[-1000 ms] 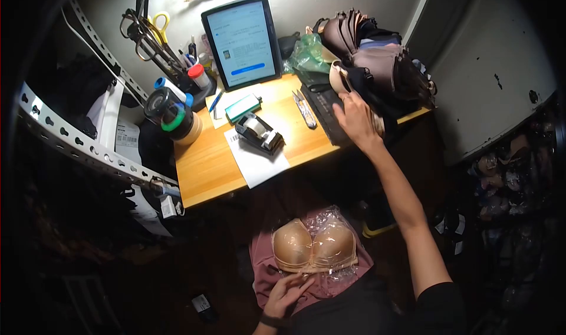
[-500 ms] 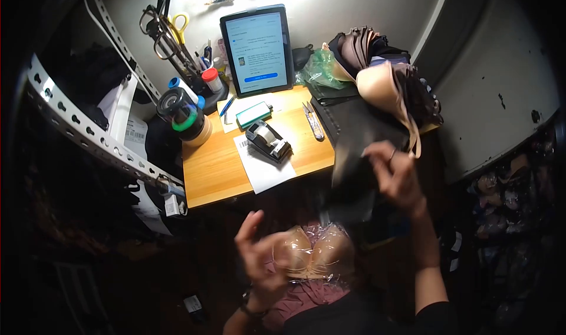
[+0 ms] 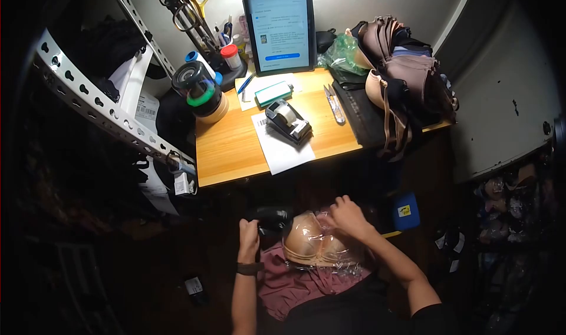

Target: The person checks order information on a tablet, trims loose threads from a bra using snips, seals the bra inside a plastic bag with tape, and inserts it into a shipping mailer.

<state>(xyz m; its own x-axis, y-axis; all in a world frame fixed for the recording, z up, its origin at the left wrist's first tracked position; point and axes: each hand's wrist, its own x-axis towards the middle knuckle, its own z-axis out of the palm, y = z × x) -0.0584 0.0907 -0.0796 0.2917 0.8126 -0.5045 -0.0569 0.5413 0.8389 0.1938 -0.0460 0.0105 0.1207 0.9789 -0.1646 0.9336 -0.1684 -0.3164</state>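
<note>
A beige bra (image 3: 305, 241) in a clear plastic bag rests on the lap, over dusky pink cloth (image 3: 289, 291). My left hand (image 3: 249, 236), with a dark band at the wrist, is closed on a glossy black plastic bag (image 3: 273, 218) just left of the bra's cups. At the upper right of the clear bag, my right hand (image 3: 346, 218) has its fingers curled onto the packaged bra. Its fingertips are partly hidden.
On the wooden table (image 3: 227, 158) are a tape dispenser (image 3: 288, 121), thread snips (image 3: 335, 105), a teal-and-white box (image 3: 273, 94) and a propped tablet (image 3: 280, 31). More bras (image 3: 413, 78) are heaped at right. A white shelf post (image 3: 112, 117) stands left.
The black bag has gone from near my right hand to my left hand. My right hand has come down onto the packaged bra, and both hands have closed. The view has shifted.
</note>
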